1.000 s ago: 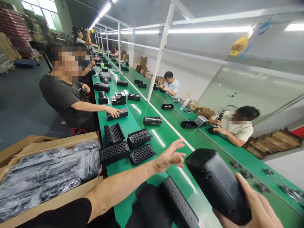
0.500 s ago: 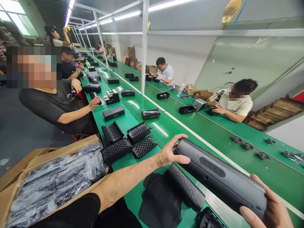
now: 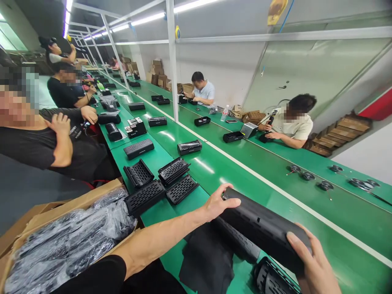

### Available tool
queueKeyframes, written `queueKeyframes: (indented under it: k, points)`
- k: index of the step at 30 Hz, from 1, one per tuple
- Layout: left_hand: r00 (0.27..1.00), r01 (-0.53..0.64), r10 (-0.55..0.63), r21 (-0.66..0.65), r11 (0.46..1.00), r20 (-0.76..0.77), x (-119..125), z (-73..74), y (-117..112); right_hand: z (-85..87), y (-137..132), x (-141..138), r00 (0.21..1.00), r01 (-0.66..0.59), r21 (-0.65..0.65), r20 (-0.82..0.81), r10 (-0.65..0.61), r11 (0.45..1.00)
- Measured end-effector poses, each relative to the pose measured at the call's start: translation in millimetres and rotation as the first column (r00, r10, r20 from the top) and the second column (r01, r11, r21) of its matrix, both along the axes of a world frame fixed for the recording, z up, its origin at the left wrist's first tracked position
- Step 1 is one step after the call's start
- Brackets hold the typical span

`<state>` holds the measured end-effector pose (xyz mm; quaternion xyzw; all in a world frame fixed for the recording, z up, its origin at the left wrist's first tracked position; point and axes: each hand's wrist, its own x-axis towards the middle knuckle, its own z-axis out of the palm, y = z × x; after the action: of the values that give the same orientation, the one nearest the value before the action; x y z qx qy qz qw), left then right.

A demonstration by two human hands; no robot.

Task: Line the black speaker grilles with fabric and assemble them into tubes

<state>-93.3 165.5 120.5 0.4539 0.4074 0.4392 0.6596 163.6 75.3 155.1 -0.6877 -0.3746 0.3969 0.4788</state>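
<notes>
Green workbench [image 3: 245,181] runs way off into the distance here, with a white line [image 3: 263,180] down its length, white posts [image 3: 172,61] and strip lights [image 3: 196,6] above. Both of my hands are busy with one long black housing [image 3: 260,220], held up over the bench right in front of me. Left hand [image 3: 218,202] has the far end pinched, thumb on top, and my right hand [image 3: 315,253] is wrapped around the near end, thumb pressing on the side facing me. It sits at a slant, and there's a small notch about midway along it.

Partly hidden behind it is a slotted piece [image 3: 245,243], next to a crumpled black cloth [image 3: 208,261]. Another slotted part [image 3: 269,277] pokes in at the bottom edge. Past my left forearm are four slotted covers [image 3: 139,173] bunched together, beside an open carton [image 3: 70,200] full of plastic-wrapped stuff [image 3: 73,241]. Off to the right, some small round parts [image 3: 307,175] are scattered around. Across the bench, a co-worker in a cream shirt [image 3: 300,132] is bent over their own work.
</notes>
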Motion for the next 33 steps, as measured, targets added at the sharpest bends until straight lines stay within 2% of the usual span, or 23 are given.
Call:
queueKeyframes:
  k: [2,3,5,8,11,13,15,17,20,23,25,28,31,33]
  points:
    - [0.988,0.146,-0.151,-0.2,0.969,-0.01,-4.2,-10.2,0.0,-5.2,5.4,3.6,0.984,0.008,-0.191,-0.172,-0.042,0.982]
    - [0.975,0.219,-0.223,-0.251,0.943,0.012,-7.6,-12.6,-0.4,-5.4,5.9,5.1,0.976,0.012,-0.25,-0.207,-0.065,0.968]
    - [0.959,0.282,-0.283,-0.249,0.927,0.032,-14.5,-12.4,-1.3,-5.0,3.1,7.9,0.968,0.008,-0.279,-0.237,-0.077,0.96]
    - [0.967,0.228,-0.245,-0.208,0.951,-0.062,-18.9,-6.2,-1.7,-13.1,-4.7,11.8,0.958,0.005,-0.226,-0.28,-0.069,0.974]
    - [0.951,0.177,-0.214,-0.175,0.969,-0.223,-16.5,-3.5,-0.1,-34.1,-8.7,11.6,0.942,0.058,-0.13,-0.32,-0.098,0.99]
    - [0.916,0.159,-0.19,-0.115,0.981,-0.354,-14.6,-6.2,2.8,-48.5,-7.6,7.9,0.913,0.109,-0.112,-0.381,-0.144,0.988]
    - [0.889,0.159,-0.191,-0.109,0.981,-0.416,-14.3,-11.9,6.8,-58.0,-4.5,3.3,0.883,0.137,-0.149,-0.429,-0.189,0.979]
    - [0.89,0.213,-0.274,-0.198,0.957,-0.364,-16.2,-18.9,10.8,-60.1,-1.6,0.5,0.866,0.131,-0.207,-0.452,-0.214,0.969]
    - [0.903,0.346,-0.401,-0.296,0.89,-0.152,-21.5,-28.1,13.6,-51.9,-2.7,1.8,0.85,0.093,-0.276,-0.478,-0.22,0.957]
    - [0.935,0.336,-0.354,-0.244,0.91,-0.033,-23.5,-32.7,11.3,-42.9,-11.5,7.4,0.869,0.066,-0.258,-0.459,-0.182,0.964]
    - [0.952,0.292,-0.303,-0.185,0.939,-0.037,-20.3,-33.8,8.1,-44.3,-17.7,12.2,0.909,0.069,-0.2,-0.39,-0.144,0.977]
    - [0.964,0.234,-0.243,-0.087,0.968,-0.112,-11.6,-34.2,3.9,-59.7,-19.6,21.4,0.935,0.131,-0.147,-0.312,-0.171,0.98]
    - [0.961,0.202,-0.22,-0.116,0.972,-0.169,-7.6,-33.0,1.3,-78.1,-12.6,32.0,0.914,0.132,-0.211,-0.352,-0.201,0.968]
    - [0.95,0.265,-0.289,-0.178,0.948,-0.122,-9.6,-30.9,0.0,-83.1,-9.3,36.9,0.892,0.126,-0.295,-0.384,-0.238,0.947]
